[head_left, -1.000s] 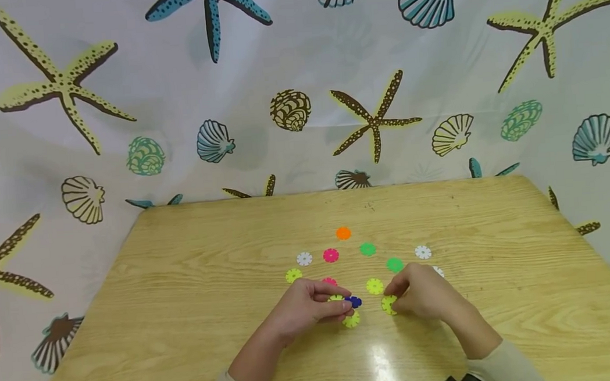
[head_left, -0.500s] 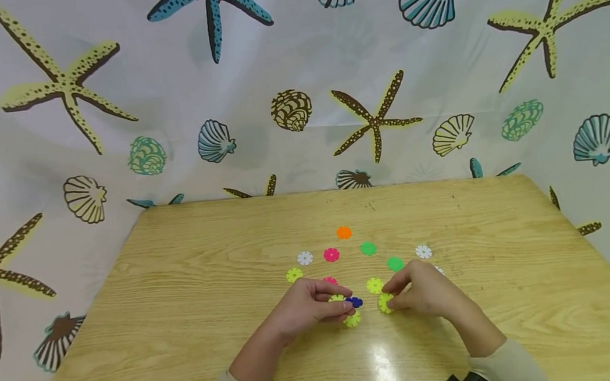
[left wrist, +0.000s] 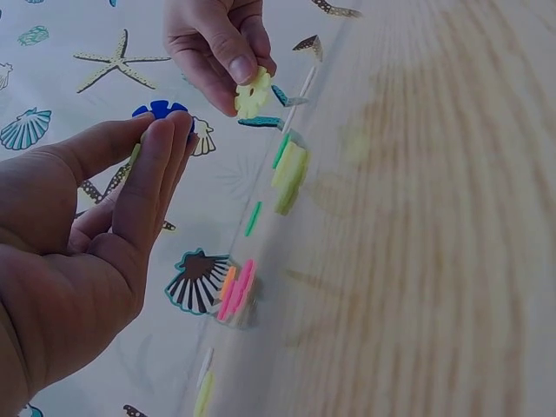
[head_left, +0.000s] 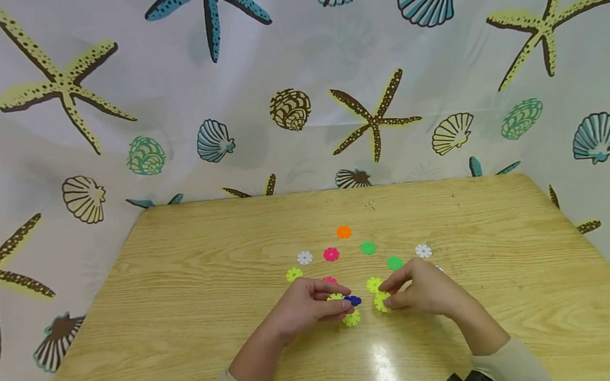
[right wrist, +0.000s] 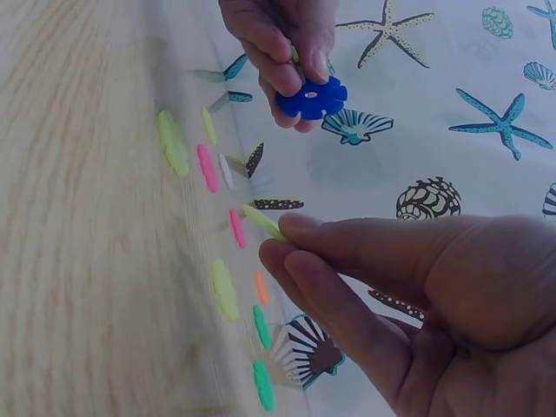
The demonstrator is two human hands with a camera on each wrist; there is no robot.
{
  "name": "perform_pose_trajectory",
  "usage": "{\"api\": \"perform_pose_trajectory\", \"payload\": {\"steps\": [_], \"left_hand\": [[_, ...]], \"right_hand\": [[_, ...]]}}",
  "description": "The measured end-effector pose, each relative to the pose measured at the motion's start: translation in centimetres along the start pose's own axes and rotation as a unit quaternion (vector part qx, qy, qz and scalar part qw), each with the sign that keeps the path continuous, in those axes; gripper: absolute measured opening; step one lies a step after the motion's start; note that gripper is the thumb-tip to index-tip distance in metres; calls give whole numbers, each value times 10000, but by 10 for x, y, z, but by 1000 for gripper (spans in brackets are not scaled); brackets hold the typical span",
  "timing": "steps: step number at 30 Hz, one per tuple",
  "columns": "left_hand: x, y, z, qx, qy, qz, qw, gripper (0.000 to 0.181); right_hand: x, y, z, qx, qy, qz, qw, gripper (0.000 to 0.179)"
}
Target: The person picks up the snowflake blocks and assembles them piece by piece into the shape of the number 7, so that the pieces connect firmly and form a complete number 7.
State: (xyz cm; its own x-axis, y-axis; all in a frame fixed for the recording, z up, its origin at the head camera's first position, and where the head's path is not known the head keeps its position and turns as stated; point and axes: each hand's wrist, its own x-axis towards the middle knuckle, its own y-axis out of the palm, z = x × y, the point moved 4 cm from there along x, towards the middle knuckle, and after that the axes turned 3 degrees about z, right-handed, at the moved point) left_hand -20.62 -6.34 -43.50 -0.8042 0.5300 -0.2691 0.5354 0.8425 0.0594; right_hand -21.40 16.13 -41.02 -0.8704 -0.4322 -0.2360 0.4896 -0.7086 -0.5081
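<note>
1. Left hand [head_left: 309, 309]: thumb and fingers pinching a blue disc [right wrist: 300, 106] together with a paired yellow disc [head_left: 335, 297]. Blue one sticks out at the fingertips, toward the other hand; the two meet at an angle (can't tell how far the slots go in).
2. Right hand [head_left: 421, 291]: thumb and fingers pinching a single yellow disc [left wrist: 253, 94] by its edge, notched rim showing. It's held up off the bench [head_left: 209, 249], near the blue disc, with a gap between.
3. Loose yellow discs: one [head_left: 351, 317] lies just below the left fingertips, one [head_left: 373, 285] shows just beyond the right hand's piece in the head view, one [head_left: 294, 274] is off on the left.
4. Pink: one disc [head_left: 331, 254] lies beyond the left hand, another [head_left: 329, 280] is partly hidden by its fingers.
5. Green: two discs, one [head_left: 368, 248] farther back, one [head_left: 395, 263] near the right hand.
6. White: one disc [head_left: 304, 257] on the left, one [head_left: 423, 251] beyond the right hand, one more mostly covered by that hand.
7. Orange disc [head_left: 343, 232] is farthest back.
8. Behind the bench, a white cloth [head_left: 245, 77] with starfish and shells.
</note>
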Motion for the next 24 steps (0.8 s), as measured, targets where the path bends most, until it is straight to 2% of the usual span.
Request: {"api": "perform_pose_trajectory", "payload": {"steps": [12, 24], "left_hand": [[0, 0, -1, 100, 38, 21, 9999, 37], [0, -1, 0, 105, 52, -56, 9999, 37]], "right_hand": [[-3, 1, 6, 437, -123, 107, 9989, 27], [-3, 3, 7, 1065, -258, 419, 9931, 31]]}}
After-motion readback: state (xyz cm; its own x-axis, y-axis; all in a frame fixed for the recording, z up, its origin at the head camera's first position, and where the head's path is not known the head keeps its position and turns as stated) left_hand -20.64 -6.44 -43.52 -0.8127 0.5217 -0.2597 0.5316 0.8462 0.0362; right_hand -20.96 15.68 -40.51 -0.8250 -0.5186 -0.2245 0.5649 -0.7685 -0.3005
